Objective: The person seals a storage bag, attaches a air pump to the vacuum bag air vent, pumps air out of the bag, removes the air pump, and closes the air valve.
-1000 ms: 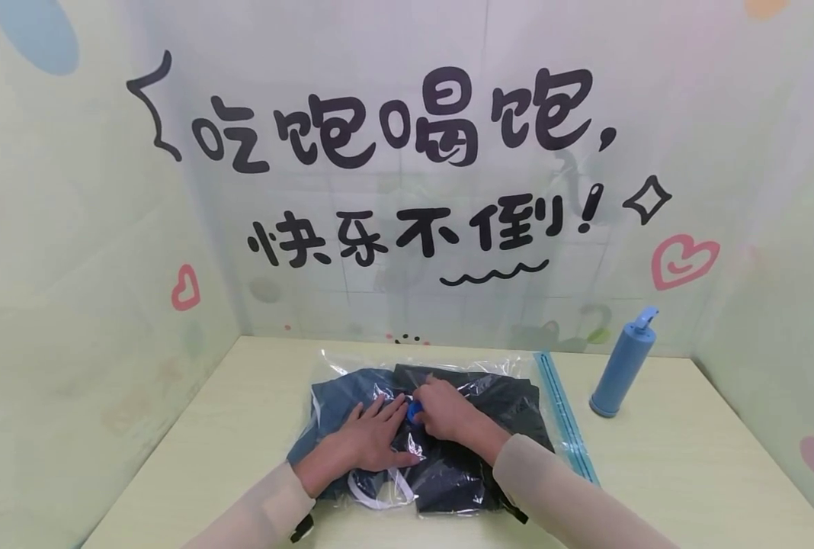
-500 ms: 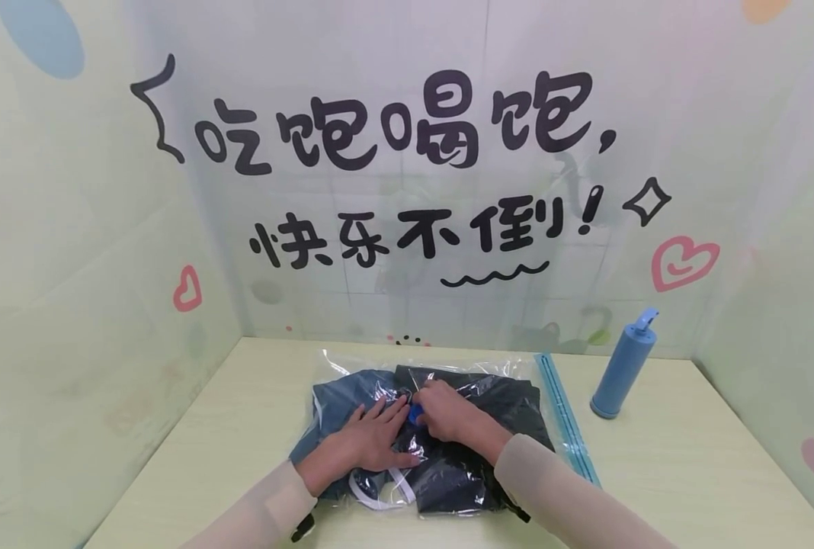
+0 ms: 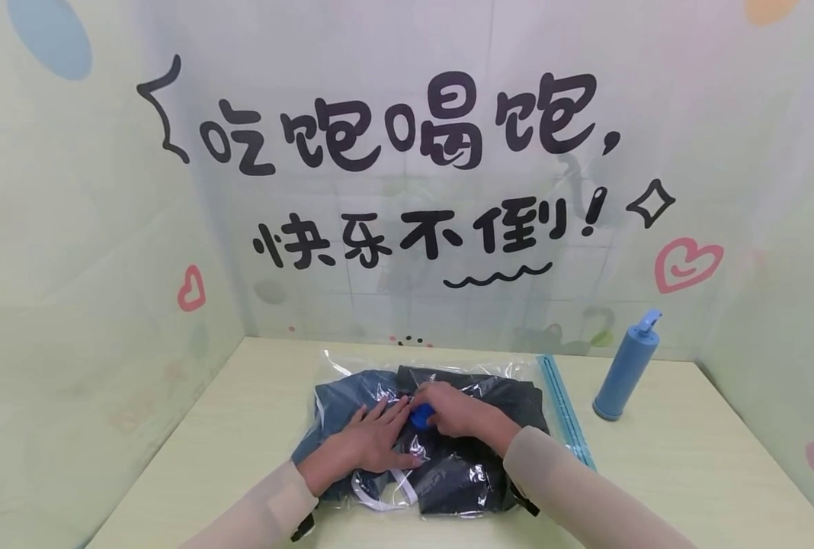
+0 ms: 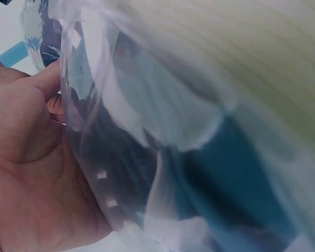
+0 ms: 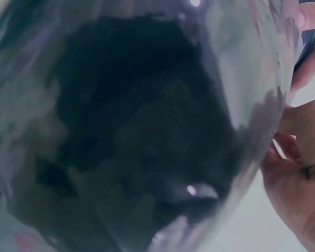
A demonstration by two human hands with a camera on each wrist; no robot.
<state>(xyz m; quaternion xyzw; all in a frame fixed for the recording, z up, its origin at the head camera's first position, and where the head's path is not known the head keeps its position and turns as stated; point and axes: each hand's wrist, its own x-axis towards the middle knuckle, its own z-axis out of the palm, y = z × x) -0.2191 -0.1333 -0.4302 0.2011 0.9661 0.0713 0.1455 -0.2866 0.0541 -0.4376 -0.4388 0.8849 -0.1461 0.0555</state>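
Observation:
A clear vacuum storage bag [image 3: 334, 367] lies flat on the table, with a dark blue garment [image 3: 352, 390] at its left and a black garment [image 3: 517, 398] at its right inside. A white band [image 3: 379, 505] shows through near the front. On top of the bag is a round blue valve cap [image 3: 421, 417]. My right hand [image 3: 453, 410] has its index finger and thumb curled about the cap. Spread fingers of my left hand [image 3: 374, 442] press on the plastic just left of it. In the left wrist view the palm [image 4: 26, 173] rests against the bag.
A blue hand pump [image 3: 626, 375] stands on the table [image 3: 695, 457] right of the bag. The teal zip strip [image 3: 563, 404] runs along the bag's right edge. Printed wall sheets [image 3: 407, 305] enclose the table at the back and sides.
The right hand's fingers have shifted slightly around the blue cap, and more of the cap now shows. The left hand keeps its place on the bag.

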